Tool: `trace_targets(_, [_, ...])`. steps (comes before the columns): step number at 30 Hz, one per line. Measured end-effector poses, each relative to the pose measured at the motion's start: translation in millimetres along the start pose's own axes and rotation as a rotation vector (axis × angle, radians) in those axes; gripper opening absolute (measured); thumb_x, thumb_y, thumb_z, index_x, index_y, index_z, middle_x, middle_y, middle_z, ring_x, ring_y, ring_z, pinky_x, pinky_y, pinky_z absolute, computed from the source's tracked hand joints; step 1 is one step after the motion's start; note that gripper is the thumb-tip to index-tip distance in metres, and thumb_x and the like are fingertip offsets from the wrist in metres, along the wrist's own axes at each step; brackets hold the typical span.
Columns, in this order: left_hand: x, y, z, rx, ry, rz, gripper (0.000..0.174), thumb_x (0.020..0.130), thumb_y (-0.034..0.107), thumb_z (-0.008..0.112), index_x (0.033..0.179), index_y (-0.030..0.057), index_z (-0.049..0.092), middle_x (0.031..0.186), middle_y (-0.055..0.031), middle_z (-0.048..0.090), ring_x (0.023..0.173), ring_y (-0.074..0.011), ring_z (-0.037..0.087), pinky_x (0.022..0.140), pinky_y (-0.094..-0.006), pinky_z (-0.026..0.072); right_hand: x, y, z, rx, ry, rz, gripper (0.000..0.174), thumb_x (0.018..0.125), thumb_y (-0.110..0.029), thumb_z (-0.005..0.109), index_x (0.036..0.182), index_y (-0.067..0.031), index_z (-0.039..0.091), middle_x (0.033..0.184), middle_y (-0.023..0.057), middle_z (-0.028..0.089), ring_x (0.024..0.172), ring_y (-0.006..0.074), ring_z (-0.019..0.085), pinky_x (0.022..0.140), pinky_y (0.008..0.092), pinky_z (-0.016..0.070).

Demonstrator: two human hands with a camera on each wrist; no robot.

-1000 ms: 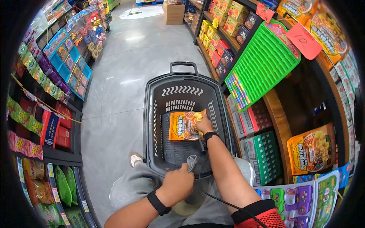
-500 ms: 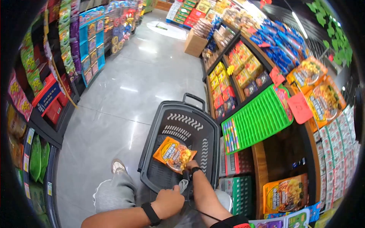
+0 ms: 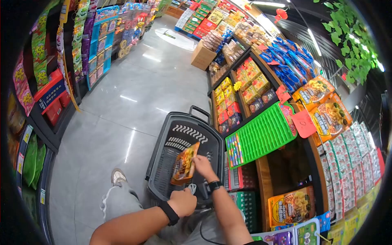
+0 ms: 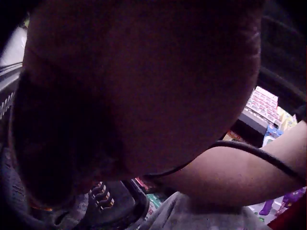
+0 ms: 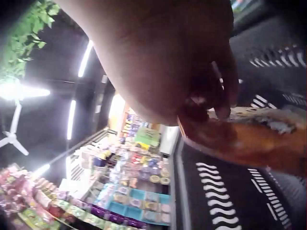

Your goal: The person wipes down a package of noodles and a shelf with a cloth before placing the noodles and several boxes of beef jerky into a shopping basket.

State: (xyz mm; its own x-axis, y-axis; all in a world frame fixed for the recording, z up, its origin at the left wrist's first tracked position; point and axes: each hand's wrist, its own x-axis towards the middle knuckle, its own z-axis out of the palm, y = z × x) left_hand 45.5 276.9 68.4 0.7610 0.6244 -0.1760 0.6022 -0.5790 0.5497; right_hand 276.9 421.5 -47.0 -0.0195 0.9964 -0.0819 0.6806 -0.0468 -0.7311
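My right hand (image 3: 204, 168) pinches an orange printed food pouch (image 3: 184, 166) by its right edge, inside a black shopping basket (image 3: 152, 165). The pouch stands tilted, narrow side toward the head camera. In the right wrist view the fingers overlap the end of the orange pouch (image 5: 240, 141), with the basket's slotted wall behind it. At the basket's near rim, my left hand (image 3: 183, 203) is curled, and a grey looped cord (image 3: 192, 188) pokes out by its thumb. The left wrist view is mostly filled by the dark underside of that hand (image 4: 144, 86).
Shelves on the right hold a green rack (image 3: 261, 136), a matching orange pouch (image 3: 292, 206) and several yellow and red boxes (image 3: 226, 102). Hanging snack packets (image 3: 38, 53) line the left side. Grey floor (image 3: 110, 110) runs between. A cardboard box (image 3: 203, 55) stands farther ahead.
The pouch lay face up in the basket; my right hand has tipped it upright and edge-on. The head view has swung up and turned. My left hand stays at the near rim.
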Motion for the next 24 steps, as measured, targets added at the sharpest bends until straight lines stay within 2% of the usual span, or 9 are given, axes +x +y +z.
trace_targets(1, [0, 2, 6, -0.002, 0.032, 0.025, 0.029, 0.081, 0.019, 0.066, 0.095, -0.0051, 0.074, 0.107, -0.0289, 0.064, 0.079, -0.0422, 0.074, 0.066, -0.0519, 0.0598, -15, -40, -26, -0.071, 0.050, -0.067, 0.032, 0.096, -0.022, 0.058, 0.084, 0.0071, 0.062, 0.073, 0.0195, 0.064, 0.067, 0.0250, 0.063, 0.067, 0.0419, 0.0503])
trace_targets(2, [0, 8, 3, -0.001, 0.008, -0.012, 0.030, 0.083, 0.019, 0.065, 0.098, -0.0050, 0.074, 0.110, -0.0291, 0.064, 0.083, -0.0433, 0.073, 0.070, -0.0533, 0.0596, -26, -58, -52, -0.084, 0.067, -0.050, 0.033, 0.097, -0.024, 0.058, 0.085, 0.0064, 0.063, 0.074, 0.0197, 0.065, 0.069, 0.0250, 0.064, 0.068, 0.0421, 0.0505])
trace_targets(5, [1, 22, -1, 0.047, -0.099, -0.042, 0.031, 0.085, 0.019, 0.066, 0.108, 0.0029, 0.077, 0.121, -0.0274, 0.065, 0.099, -0.0395, 0.074, 0.081, -0.0501, 0.0595, -71, -111, -152, -0.260, 0.092, -0.033, 0.036, 0.099, -0.029, 0.060, 0.091, 0.0051, 0.068, 0.080, 0.0223, 0.067, 0.073, 0.0251, 0.066, 0.071, 0.0430, 0.0516])
trace_targets(7, [2, 26, -4, 0.037, -0.132, -0.006, 0.031, 0.084, 0.019, 0.065, 0.108, 0.0028, 0.076, 0.121, -0.0271, 0.065, 0.099, -0.0407, 0.073, 0.083, -0.0511, 0.0595, -110, -151, -216, -0.400, 0.069, 0.105, 0.040, 0.099, -0.034, 0.063, 0.096, 0.0047, 0.070, 0.088, 0.0243, 0.070, 0.080, 0.0297, 0.069, 0.073, 0.0432, 0.0528])
trace_targets(11, [9, 28, 4, 0.095, -0.120, 0.033, 0.030, 0.083, 0.020, 0.067, 0.106, 0.0029, 0.076, 0.119, -0.0261, 0.065, 0.098, -0.0405, 0.073, 0.082, -0.0504, 0.0596, -155, -156, -301, -0.602, 0.474, 0.061, 0.032, 0.098, -0.033, 0.065, 0.100, -0.0009, 0.072, 0.094, 0.0254, 0.070, 0.091, 0.0454, 0.068, 0.076, 0.0479, 0.0542])
trace_targets(14, [16, 26, 10, 0.097, -0.109, 0.043, 0.033, 0.081, 0.023, 0.070, 0.106, 0.0019, 0.076, 0.119, -0.0260, 0.065, 0.099, -0.0415, 0.072, 0.083, -0.0500, 0.0593, -188, -186, -329, -0.812, 0.791, 0.018, 0.021, 0.098, -0.026, 0.063, 0.104, -0.0088, 0.073, 0.090, 0.0245, 0.070, 0.091, 0.0466, 0.067, 0.074, 0.0505, 0.0543])
trace_targets(17, [21, 24, 16, 0.118, -0.128, 0.014, 0.037, 0.082, 0.026, 0.071, 0.109, 0.0013, 0.075, 0.123, -0.0253, 0.064, 0.102, -0.0417, 0.071, 0.085, -0.0499, 0.0586, -201, -192, -351, -1.019, 0.947, 0.029, 0.019, 0.099, -0.022, 0.059, 0.100, -0.0096, 0.073, 0.085, 0.0212, 0.071, 0.082, 0.0453, 0.069, 0.070, 0.0528, 0.0550])
trace_targets(23, [27, 21, 29, 0.138, -0.161, -0.030, 0.035, 0.084, 0.024, 0.068, 0.112, 0.0025, 0.075, 0.129, -0.0248, 0.061, 0.106, -0.0417, 0.069, 0.089, -0.0497, 0.0573, -208, -142, -394, -1.381, 0.937, -0.039, 0.011, 0.093, -0.015, 0.058, 0.097, -0.0112, 0.068, 0.088, 0.0133, 0.071, 0.080, 0.0403, 0.070, 0.066, 0.0515, 0.0554])
trace_targets(24, [26, 21, 28, 0.138, -0.163, -0.032, 0.035, 0.085, 0.023, 0.067, 0.112, 0.0026, 0.075, 0.129, -0.0247, 0.061, 0.106, -0.0418, 0.069, 0.089, -0.0499, 0.0572, -210, -138, -391, -1.412, 0.942, 0.013, 0.012, 0.089, -0.011, 0.058, 0.098, -0.0118, 0.067, 0.089, 0.0125, 0.070, 0.081, 0.0384, 0.071, 0.064, 0.0500, 0.0559])
